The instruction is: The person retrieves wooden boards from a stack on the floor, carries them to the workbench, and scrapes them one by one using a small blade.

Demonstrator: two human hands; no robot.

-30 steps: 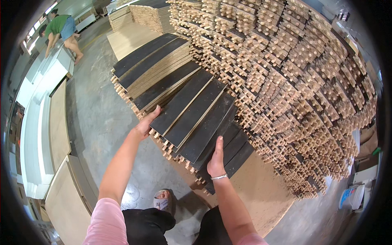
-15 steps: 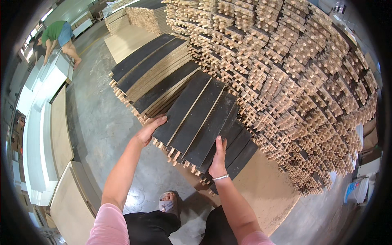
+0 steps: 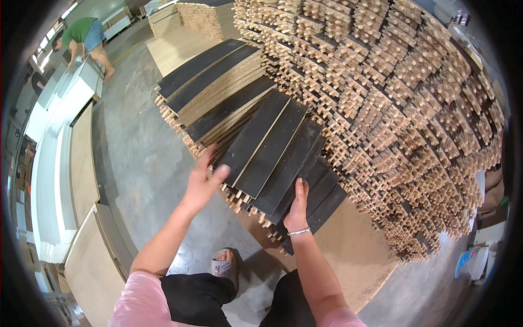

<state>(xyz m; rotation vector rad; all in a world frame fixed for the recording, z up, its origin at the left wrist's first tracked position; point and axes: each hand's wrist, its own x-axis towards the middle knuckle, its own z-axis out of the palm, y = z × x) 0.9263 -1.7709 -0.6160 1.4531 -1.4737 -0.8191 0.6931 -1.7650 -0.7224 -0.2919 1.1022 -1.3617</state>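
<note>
Several black-faced boards lie tilted and fanned out in front of me, with wooden dowels sticking out of their near ends. My right hand grips the right side of these boards, its thumb on the top face and its other fingers hidden. Off the left edge, my left hand is open with its fingers spread, slightly smeared by motion. Just beyond that hand is a row of similar boards, some standing on edge with chipboard sides showing, others black face up.
A tall stack of dowelled boards fills the right side. Beneath the near boards is a brown sheet. White panels and wooden panels line the left. A person in green bends over panels at the far left.
My left hand has let go of the boards' left edge and spread its fingers. The right hand keeps its hold. The whole view has shifted slightly.
</note>
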